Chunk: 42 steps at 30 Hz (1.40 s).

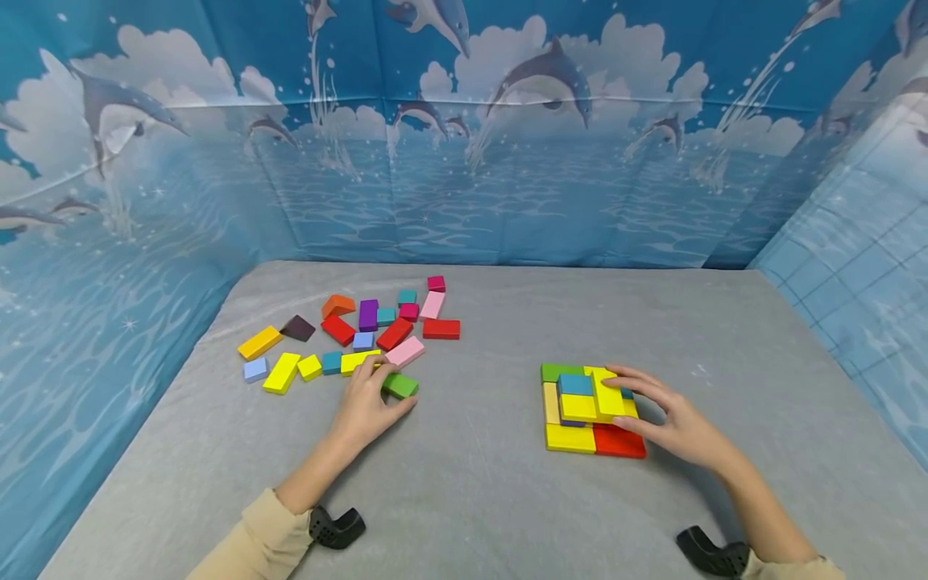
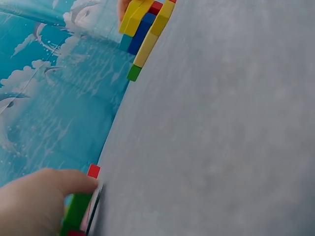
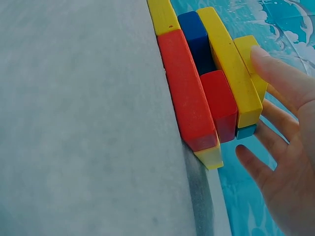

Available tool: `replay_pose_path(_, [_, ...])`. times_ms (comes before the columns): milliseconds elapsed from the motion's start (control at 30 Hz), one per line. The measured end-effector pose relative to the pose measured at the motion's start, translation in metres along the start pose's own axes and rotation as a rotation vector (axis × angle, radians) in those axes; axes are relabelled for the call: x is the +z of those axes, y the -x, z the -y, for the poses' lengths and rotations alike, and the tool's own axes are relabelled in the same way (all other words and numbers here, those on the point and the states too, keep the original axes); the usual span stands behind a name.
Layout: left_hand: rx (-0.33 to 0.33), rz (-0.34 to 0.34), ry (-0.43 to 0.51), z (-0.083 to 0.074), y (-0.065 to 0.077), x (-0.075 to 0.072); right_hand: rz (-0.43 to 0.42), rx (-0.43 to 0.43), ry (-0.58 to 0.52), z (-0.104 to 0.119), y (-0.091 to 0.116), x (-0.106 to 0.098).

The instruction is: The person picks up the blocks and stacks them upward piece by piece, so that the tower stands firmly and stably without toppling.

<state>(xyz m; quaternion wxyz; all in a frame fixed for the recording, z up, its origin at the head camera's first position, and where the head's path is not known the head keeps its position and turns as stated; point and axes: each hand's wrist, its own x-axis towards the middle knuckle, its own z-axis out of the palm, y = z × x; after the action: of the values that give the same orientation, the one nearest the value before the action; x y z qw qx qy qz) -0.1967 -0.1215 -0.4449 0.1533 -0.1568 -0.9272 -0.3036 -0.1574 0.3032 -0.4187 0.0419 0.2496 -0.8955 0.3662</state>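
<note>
On the grey table, my left hand (image 1: 365, 412) pinches a green block (image 1: 400, 386) between thumb and fingers, at the near edge of a loose group of blocks. The left wrist view shows the same green block (image 2: 76, 212) beneath the curved finger. Over to the right, my right hand (image 1: 677, 423) holds a yellow block (image 1: 606, 396) at its two ends, on top of a layered block stack. In the right wrist view the thumb touches this top yellow block (image 3: 248, 61). Under it lie another yellow block (image 3: 229, 69), a blue block (image 3: 197, 42) and red blocks (image 3: 187, 93).
Scattered blocks lie left of centre, among them a yellow block (image 1: 282, 373), a pink block (image 1: 405, 352), a red block (image 1: 441, 329), a purple block (image 1: 368, 315) and a dark block (image 1: 298, 328). A dolphin-print curtain (image 1: 464, 193) borders the table at the back and sides.
</note>
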Motion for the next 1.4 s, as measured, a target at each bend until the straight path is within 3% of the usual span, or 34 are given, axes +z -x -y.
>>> replay_pose_path(167, [0.108, 0.011, 0.152, -0.008, -0.008, 0.003, 0.003, 0.008, 0.009, 0.001, 0.0, -0.001])
replay_pose_path(300, [0.191, 0.09, 0.28, -0.023, -0.02, 0.012, 0.005, 0.009, -0.006, 0.002, -0.001, -0.001])
replay_pose_path(467, [0.313, 0.213, 0.388, -0.056, -0.038, 0.028, 0.01, 0.023, 0.004, 0.002, -0.002, -0.001])
replay_pose_path(767, [0.454, 0.426, 0.415, -0.114, -0.06, 0.064, 0.001, 0.022, -0.035, 0.002, -0.002, -0.001])
replay_pose_path(900, [0.519, 0.483, 0.432, -0.133, -0.065, 0.078, -0.015, 0.017, -0.092, 0.002, -0.002, 0.0])
replay_pose_path(1133, [0.523, 0.533, 0.355, -0.153, -0.068, 0.09, -0.029, -0.012, -0.096, 0.002, 0.0, -0.002])
replay_pose_path(1400, [0.468, 0.554, 0.351, -0.157, -0.068, 0.097, -0.027, 0.008, -0.07, 0.0, 0.001, -0.003])
